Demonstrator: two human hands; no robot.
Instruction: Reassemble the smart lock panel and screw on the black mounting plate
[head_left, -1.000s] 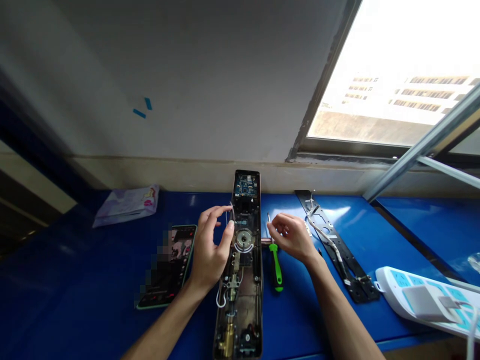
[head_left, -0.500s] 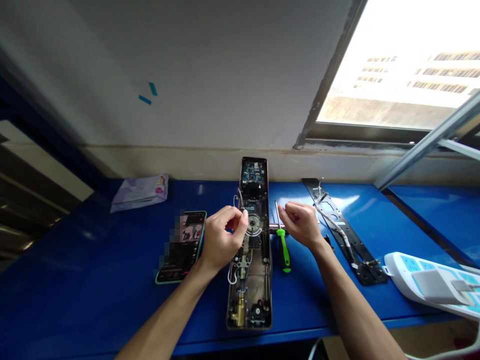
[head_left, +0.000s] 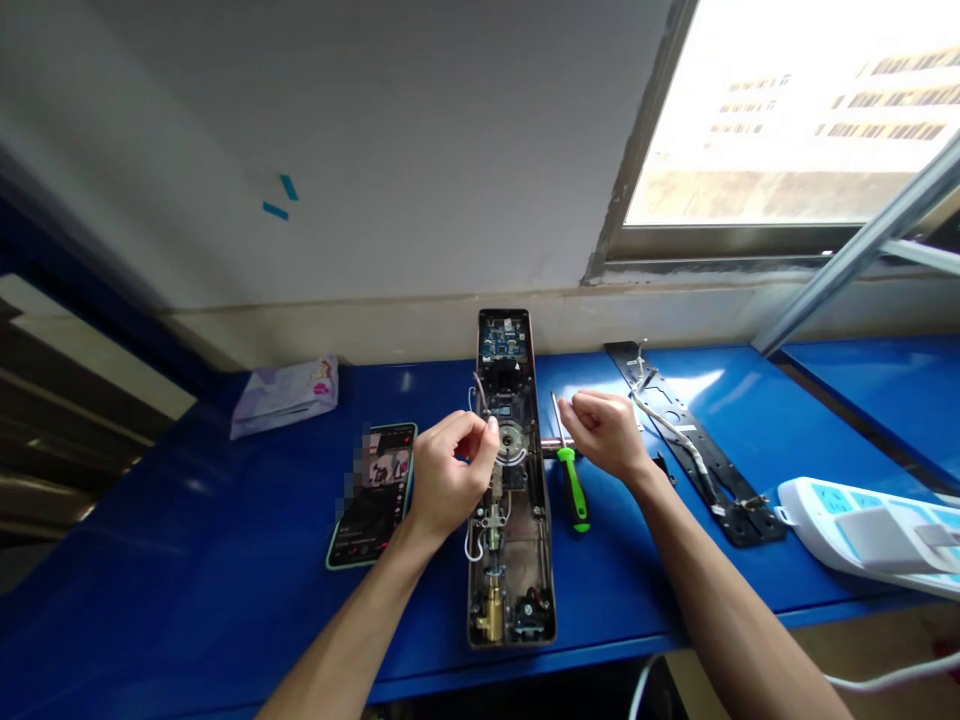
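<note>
An opened door-lock body [head_left: 517, 560] lies lengthwise on the blue table [head_left: 187, 560], its circuit board at the far end and brass parts at the near end. My left hand [head_left: 450, 480] is closed in a pinch on a thin white wire beside the round metal part in the lock's middle. My right hand [head_left: 607, 432] hovers just right of the lock with its fingers curled; what they hold is hidden. A green-handled screwdriver [head_left: 574, 488] lies on the table under that hand.
A phone [head_left: 371, 495] with a lit screen lies left of the lock. A black metal plate [head_left: 697, 460] with a white cable lies to the right, a white power strip [head_left: 877, 535] beyond it. A tissue packet [head_left: 285, 395] sits at the back left, by the wall.
My left hand's fingers have closed from spread to a pinch on the wire. The right hand stays beside the lock. The view has shifted a little.
</note>
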